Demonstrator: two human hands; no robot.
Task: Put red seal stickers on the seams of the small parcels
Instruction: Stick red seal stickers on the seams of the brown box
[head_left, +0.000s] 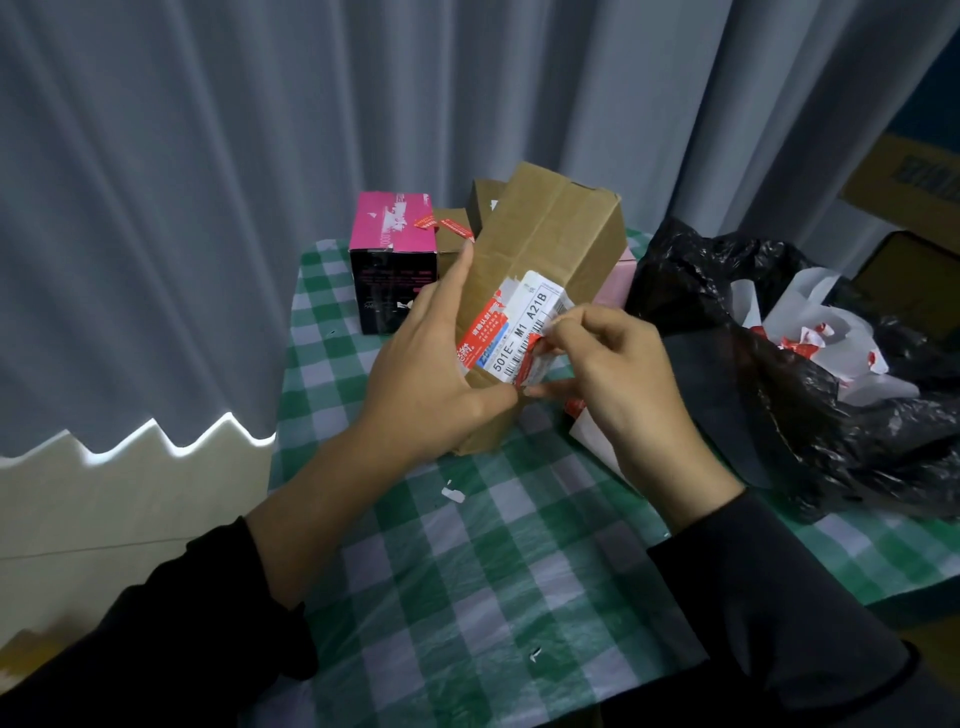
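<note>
While the left hand (431, 364) grips the brown parcel (550, 228), propped tilted at the middle of the table (467, 571), the right hand (618, 374), pinching the red seal sticker (532, 353) at its near end, should centre it across the seam and press outward.

This looks like a room in a home used as a makeshift packing spot. Long grey curtains (208, 208) hang behind a small table (467, 582) spread in green-and-white check; small cardboard parcels (451, 245) crowd its far edge, and a black plastic bag (779, 405) of peeled backing paper (810, 322) slumps at its right edge.
</note>
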